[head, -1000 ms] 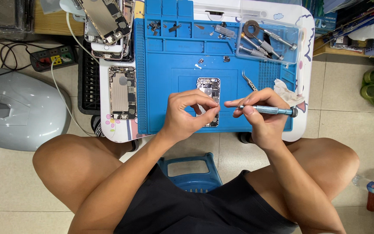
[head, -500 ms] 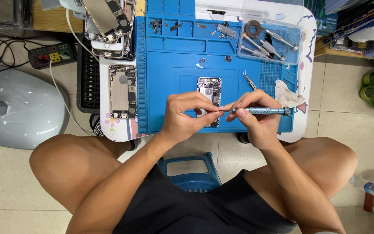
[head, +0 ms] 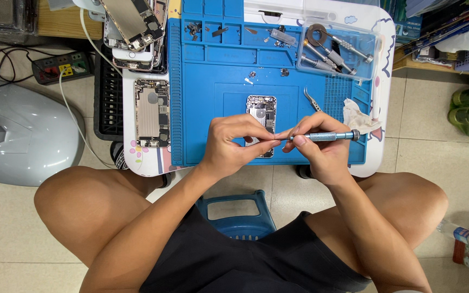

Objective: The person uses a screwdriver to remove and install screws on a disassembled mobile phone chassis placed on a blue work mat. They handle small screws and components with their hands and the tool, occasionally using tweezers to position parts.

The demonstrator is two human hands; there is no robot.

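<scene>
On the blue repair mat (head: 207,108) that covers most of the small white surface (head: 384,59), an opened phone (head: 261,116) lies face down with its insides showing, near the mat's front edge and partly covered by the person's two hands. The left hand (head: 232,144) rests over the lower left part of the phone, its fingers curled and pinched together at the tip of a slim metal screwdriver (head: 327,136). The right hand (head: 318,149) is clamped on that screwdriver, which lies nearly level, handle end pointing to the right and tip meeting the left fingertips just over the phone's lower right edge. Whether a screw sits between the left fingertips is too small to tell. Just beyond the right hand, a pair of tweezers (head: 311,99) lies on the mat, and a crumpled white cloth (head: 356,116) sits at the mat's right edge. A clear tray (head: 338,49) with more metal tools stands at the far right corner. To the left of the mat, a second opened phone (head: 151,111) lies on the surface, with a stack of further phone bodies (head: 134,27) behind it. A grey rounded casing (head: 17,135) rests on the floor at left, and a blue stool (head: 237,214) shows between the knees
</scene>
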